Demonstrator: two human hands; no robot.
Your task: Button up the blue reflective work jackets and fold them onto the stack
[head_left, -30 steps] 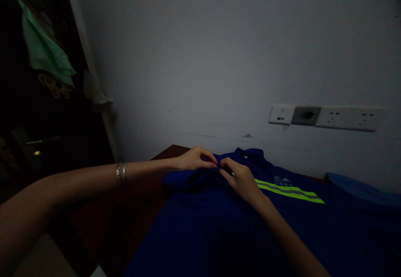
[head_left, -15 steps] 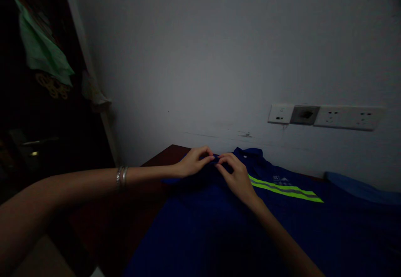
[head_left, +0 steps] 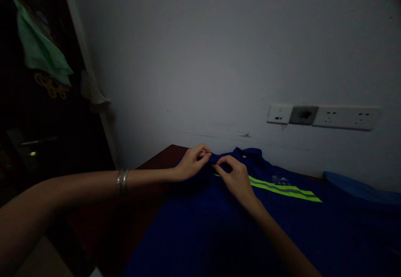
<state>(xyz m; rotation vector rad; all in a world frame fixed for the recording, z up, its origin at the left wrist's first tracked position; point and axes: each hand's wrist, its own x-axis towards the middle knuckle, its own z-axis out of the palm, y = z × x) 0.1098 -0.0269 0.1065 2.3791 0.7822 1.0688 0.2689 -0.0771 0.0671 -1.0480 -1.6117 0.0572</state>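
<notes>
A dark blue work shirt (head_left: 188,227) with a yellow-green and grey reflective stripe lies spread over a dark red-brown table. Its collar (head_left: 250,152) points at the wall. My left hand (head_left: 194,162), with silver bangles on the wrist, pinches the shirt's cloth near the far edge between thumb and fingers. Close beside it on the right, my right hand (head_left: 234,176) pinches the same raised fold of cloth. Both hands are closed on the fabric, a small gap between their fingertips. Dim light hides the fold's details.
Bare table top (head_left: 156,158) shows at the left. A white wall rises behind it, with a row of sockets (head_left: 344,118). Lighter blue cloth (head_left: 354,185) lies at the right. At far left a dark door has a handle (head_left: 39,141) and a hanging green cloth (head_left: 40,49).
My hands have moved slightly apart, the left a little to the left, and more blue cloth shows between them. A bit of stripe now shows left of my right hand.
</notes>
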